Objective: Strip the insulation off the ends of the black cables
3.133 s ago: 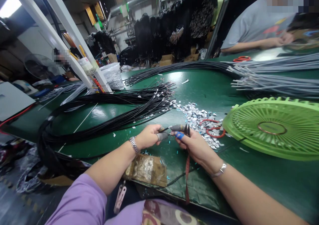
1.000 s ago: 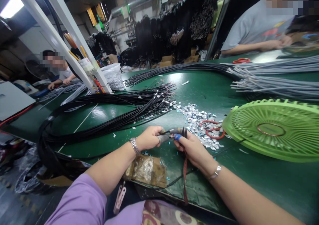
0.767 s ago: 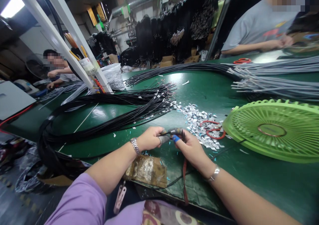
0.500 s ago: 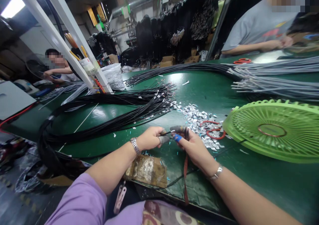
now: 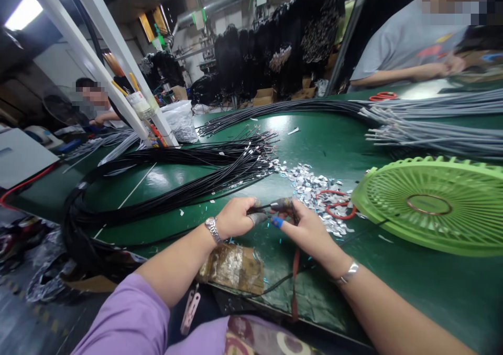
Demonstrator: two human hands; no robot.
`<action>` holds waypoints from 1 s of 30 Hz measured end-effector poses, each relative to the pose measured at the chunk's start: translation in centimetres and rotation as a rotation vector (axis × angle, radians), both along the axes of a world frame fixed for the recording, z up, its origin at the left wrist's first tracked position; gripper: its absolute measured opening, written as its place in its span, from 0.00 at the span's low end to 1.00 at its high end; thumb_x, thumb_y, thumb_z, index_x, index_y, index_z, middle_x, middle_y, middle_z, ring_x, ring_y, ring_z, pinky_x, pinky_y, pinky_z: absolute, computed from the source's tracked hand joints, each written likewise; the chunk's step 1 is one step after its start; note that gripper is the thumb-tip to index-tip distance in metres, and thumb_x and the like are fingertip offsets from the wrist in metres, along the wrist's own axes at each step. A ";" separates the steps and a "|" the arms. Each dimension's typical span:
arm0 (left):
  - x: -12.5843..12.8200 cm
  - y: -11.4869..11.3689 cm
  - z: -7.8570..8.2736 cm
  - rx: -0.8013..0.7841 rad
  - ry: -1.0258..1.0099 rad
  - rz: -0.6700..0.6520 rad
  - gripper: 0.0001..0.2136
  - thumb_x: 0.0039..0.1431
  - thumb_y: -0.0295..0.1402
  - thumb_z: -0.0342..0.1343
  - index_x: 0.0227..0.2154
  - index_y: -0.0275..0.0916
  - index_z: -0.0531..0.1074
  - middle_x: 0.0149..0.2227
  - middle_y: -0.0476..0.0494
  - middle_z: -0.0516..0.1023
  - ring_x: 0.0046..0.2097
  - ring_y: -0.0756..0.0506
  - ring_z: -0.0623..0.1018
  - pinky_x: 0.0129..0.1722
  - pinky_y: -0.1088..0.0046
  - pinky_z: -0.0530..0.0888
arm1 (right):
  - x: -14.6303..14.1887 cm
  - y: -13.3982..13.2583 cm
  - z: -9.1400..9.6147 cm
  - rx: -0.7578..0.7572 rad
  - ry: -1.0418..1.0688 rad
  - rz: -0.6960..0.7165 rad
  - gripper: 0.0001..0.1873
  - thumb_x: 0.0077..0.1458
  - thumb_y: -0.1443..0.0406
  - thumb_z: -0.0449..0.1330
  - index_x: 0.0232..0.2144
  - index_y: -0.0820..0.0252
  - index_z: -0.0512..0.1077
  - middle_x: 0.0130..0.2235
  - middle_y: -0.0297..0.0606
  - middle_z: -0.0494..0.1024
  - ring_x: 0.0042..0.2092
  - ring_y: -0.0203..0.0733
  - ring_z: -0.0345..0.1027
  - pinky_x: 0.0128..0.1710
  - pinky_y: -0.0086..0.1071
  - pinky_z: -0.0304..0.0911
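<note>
My left hand (image 5: 234,217) is closed, pinching the end of a thin black cable (image 5: 262,206) between thumb and taped fingertips. My right hand (image 5: 305,230) is closed around a small dark cutting tool (image 5: 283,205) that meets the cable end; a blue finger cover shows on one fingertip, and a dark red strap (image 5: 294,276) hangs from the tool over the table edge. Both hands hover just above the green table (image 5: 412,276), next to a pile of silver foil scraps (image 5: 310,184).
A big looped bundle of black cables (image 5: 165,187) lies at left. A green fan grille (image 5: 432,203) lies at right, with red-handled scissors (image 5: 334,203) beside it. Grey cables (image 5: 436,129) lie at the back right. Other people sit at the far side and left.
My hands have stayed in the same spot; the right hand turned slightly around the tool at the cable end. The view shifted a little.
</note>
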State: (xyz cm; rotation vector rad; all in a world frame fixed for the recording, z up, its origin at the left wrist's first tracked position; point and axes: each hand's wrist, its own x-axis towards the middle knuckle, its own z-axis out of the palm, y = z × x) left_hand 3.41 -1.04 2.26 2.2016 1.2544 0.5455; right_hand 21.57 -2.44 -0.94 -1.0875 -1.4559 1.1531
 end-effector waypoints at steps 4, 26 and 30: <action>0.0 -0.1 -0.1 0.048 0.053 -0.054 0.08 0.54 0.34 0.56 0.24 0.36 0.69 0.22 0.50 0.66 0.25 0.52 0.62 0.25 0.76 0.57 | -0.5 -0.2 -0.4 -0.041 0.086 -0.015 0.13 0.37 0.60 0.67 0.28 0.55 0.70 0.28 0.36 0.77 0.31 0.43 0.69 0.35 0.38 0.64; -0.5 0.8 -0.6 -0.613 -0.434 -0.053 0.24 0.42 0.54 0.60 0.25 0.35 0.65 0.17 0.55 0.66 0.15 0.58 0.62 0.14 0.81 0.58 | 0.3 -0.6 0.6 0.312 -0.065 0.085 0.11 0.46 0.66 0.59 0.35 0.52 0.76 0.36 0.38 0.75 0.32 0.43 0.66 0.33 0.37 0.63; -0.7 0.7 -0.4 -0.648 -0.408 -0.085 0.24 0.41 0.54 0.61 0.26 0.35 0.66 0.17 0.56 0.65 0.14 0.58 0.62 0.13 0.82 0.58 | 0.4 -0.3 0.7 0.366 -0.116 0.145 0.06 0.49 0.65 0.58 0.29 0.52 0.76 0.34 0.39 0.77 0.37 0.46 0.69 0.38 0.38 0.63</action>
